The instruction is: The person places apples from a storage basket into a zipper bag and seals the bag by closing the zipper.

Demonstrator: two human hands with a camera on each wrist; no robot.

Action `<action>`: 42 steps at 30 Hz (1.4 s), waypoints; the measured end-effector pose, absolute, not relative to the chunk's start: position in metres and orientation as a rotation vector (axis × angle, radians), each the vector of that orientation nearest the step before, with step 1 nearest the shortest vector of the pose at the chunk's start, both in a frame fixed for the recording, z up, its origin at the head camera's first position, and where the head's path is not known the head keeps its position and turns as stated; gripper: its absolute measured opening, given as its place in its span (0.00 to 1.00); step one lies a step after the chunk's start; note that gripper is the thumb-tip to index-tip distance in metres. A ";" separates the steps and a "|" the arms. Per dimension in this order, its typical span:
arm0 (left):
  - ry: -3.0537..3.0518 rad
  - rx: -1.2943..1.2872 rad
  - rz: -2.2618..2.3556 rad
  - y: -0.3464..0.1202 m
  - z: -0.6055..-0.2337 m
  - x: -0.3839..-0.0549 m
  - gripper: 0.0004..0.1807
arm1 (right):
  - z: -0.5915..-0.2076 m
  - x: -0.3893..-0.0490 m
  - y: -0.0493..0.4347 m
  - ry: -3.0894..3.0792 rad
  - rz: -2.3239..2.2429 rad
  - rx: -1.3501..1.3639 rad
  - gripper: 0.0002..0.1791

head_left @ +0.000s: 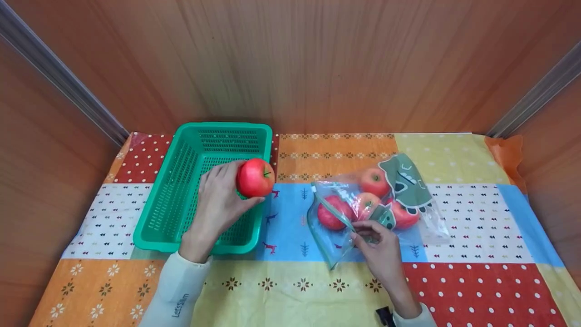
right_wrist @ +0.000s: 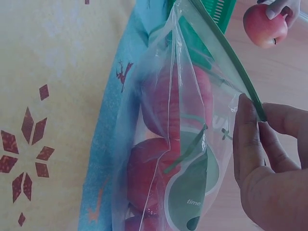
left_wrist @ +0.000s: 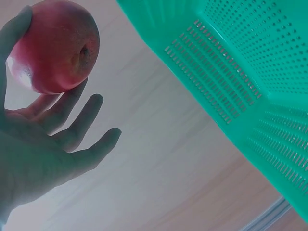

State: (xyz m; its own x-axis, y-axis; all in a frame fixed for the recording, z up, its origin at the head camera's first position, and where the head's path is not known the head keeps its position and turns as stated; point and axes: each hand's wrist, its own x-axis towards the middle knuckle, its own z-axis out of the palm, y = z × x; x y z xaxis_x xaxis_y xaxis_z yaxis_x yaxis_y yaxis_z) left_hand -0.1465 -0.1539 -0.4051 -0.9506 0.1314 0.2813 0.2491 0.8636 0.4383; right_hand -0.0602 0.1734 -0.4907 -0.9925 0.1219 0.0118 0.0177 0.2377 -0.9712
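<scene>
1. Basket point(head_left: 181, 181): stands on the tablecloth point(head_left: 290, 290) and serves as the reference for all positions below.
2. Left hand point(head_left: 220, 195): extends above the basket, toward its right rim. The thumb and fingers grasp one apple from its sides; in the left wrist view the outer fingers reach out free of it.
3. Held apple point(head_left: 255, 178): raised, seen against the basket's right rim in the head view, with the stem uppermost. A gap separates it from the basket in the left wrist view. Caution: the outer fingers add little support, so a loosened thumb could let the smooth fruit slip. A drop from this side could strike the rim and roll off to the right of the basket.
4. Bag point(head_left: 412, 184): lies to the right of the basket, apart from it, with its mouth toward the basket and apparently parted. Caution: the thin film could fold over the mouth if its edge is let go.
5. Bagged apples point(head_left: 335, 212): at least four, inside the bag, right of the basket; the nearest lies just within the mouth. Caution: a sharp lift of the bag's far end could roll this one out toward the basket.
6. Right hand point(head_left: 381, 247): right of the basket, pinching the zip strip at the bag's mouth between thumb and fingers. Caution: a hard pull could drag the whole bag or strain the strip.
</scene>
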 end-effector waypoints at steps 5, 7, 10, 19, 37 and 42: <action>-2.771 -0.316 -0.713 -0.146 -0.407 -0.141 0.48 | -0.490 -0.060 0.174 -2.416 1.888 -0.149 0.14; -2.765 -0.330 -0.710 -0.143 -0.409 -0.139 0.48 | -0.490 -0.061 0.174 -2.418 1.891 -0.153 0.14; -2.756 -0.352 -0.704 -0.138 -0.411 -0.136 0.48 | -0.490 -0.061 0.174 -2.419 1.889 -0.157 0.14; -2.711 -0.445 -0.625 -0.124 -0.424 -0.126 0.47 | -0.491 -0.060 0.174 -2.417 1.873 -0.146 0.13; -2.750 -0.554 -0.553 -0.098 -0.455 -0.103 0.44 | -0.493 -0.058 0.175 -2.410 1.881 -0.157 0.13; -2.753 -0.567 -0.570 -0.091 -0.465 -0.099 0.43 | -0.494 -0.058 0.175 -2.417 1.895 -0.177 0.14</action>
